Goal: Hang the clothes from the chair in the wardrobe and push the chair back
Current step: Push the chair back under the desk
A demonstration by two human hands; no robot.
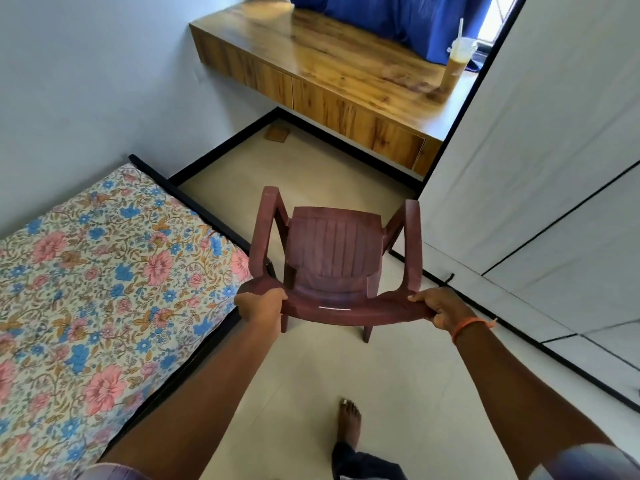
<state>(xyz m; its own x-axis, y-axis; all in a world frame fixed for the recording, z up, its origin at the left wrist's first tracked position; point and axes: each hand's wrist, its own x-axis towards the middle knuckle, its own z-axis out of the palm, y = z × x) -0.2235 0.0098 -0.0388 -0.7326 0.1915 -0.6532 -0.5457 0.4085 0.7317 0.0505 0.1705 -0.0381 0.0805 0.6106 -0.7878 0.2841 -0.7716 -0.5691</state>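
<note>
A maroon plastic armchair point(334, 251) stands on the pale tiled floor, its seat bare and facing the wooden desk. My left hand point(261, 304) grips the left end of the backrest's top rail. My right hand point(441, 306), with an orange thread on the wrist, grips the right end of the same rail. The white wardrobe point(540, 161) fills the right side, its doors closed. No clothes show on the chair.
A bed with a floral sheet point(97, 292) lies close on the chair's left. A wall-mounted wooden desk point(329, 74) sits ahead, with a lidded drink cup and straw point(457, 64) near its right end. My bare foot point(349, 422) is on the floor behind the chair.
</note>
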